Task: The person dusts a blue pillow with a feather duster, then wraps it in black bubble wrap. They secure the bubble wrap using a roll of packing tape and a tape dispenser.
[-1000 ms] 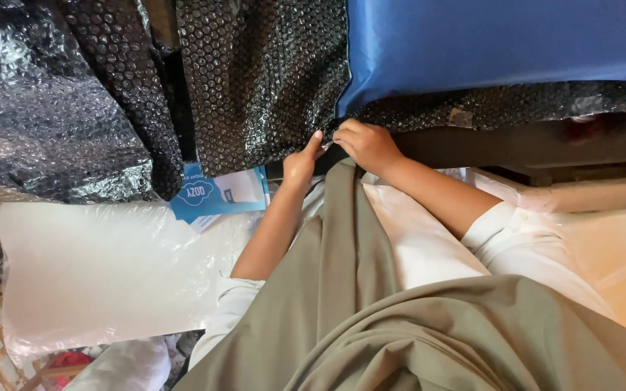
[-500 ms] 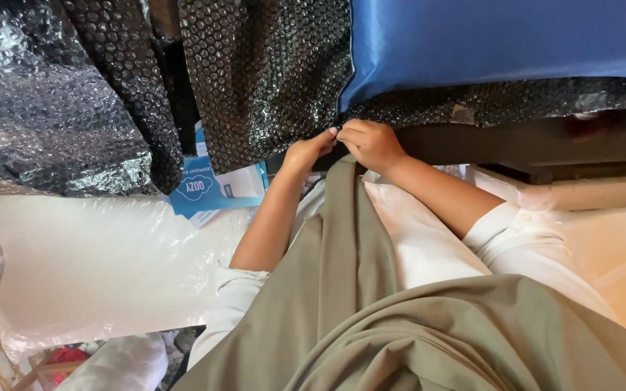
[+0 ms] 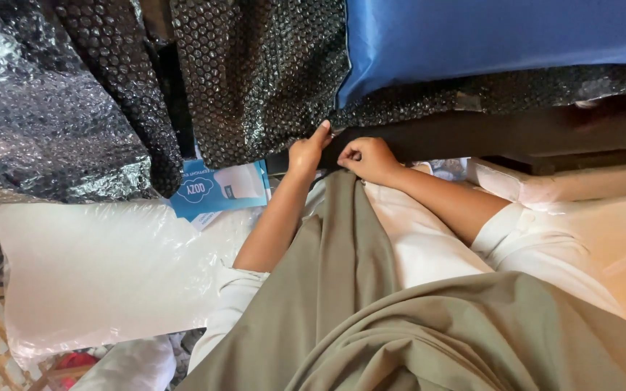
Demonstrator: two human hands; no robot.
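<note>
pinching olive cloth – left hand, right hand

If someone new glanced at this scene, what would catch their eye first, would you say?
Probably the shiny blue cushion at the top right, lying on dark bubble wrap. Below it, the left hand and right hand meet at the top end of an olive-green cloth. A white pillow in clear plastic lies at the left.
</note>
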